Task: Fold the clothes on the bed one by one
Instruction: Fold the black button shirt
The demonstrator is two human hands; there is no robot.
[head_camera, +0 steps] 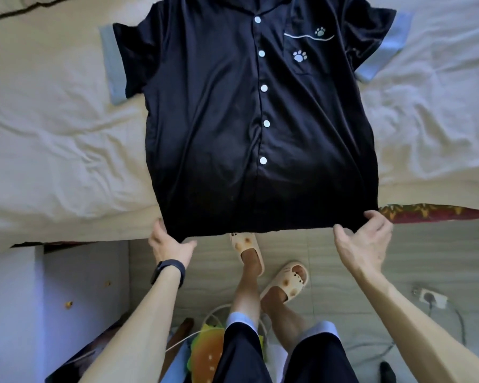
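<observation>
Shirt (219,120) lies front-up on the bed (53,139), collar at the far side; buttons (264,88) all done up; both sleeves (114,64) spread out sideways on the sheet.

Hem (260,223) reaches past the near bed edge and hangs in the air over the floor (315,258), carried only by the hands.

Left hand (172,246), band (169,272) on the wrist, pinches the left hem corner; right hand (362,239) pinches the right hem corner. Fingers (158,225) of both are curled onto cloth, thumb on one face and the rest on the other, so grasping, not released; how far the hidden ones wrap I cannot tell.

Reading of the hold:
- corners taken wide apart, so the hem runs nearly straight between the hands and the body panel is drawn flat;
- buttoned front up, so the placket serves as a centre line for symmetric folds;
- sleeves left out, probably to be turned in as a later step.

Stage, judged: spreading and smoothing of this one garment; no fold made in it yet. Some creases remain near the lower middle.

Risk: cloth looks slick and satin-like; it may slide toward the near edge if pulled harder, or slump off the bed if let go where it hangs.
</observation>
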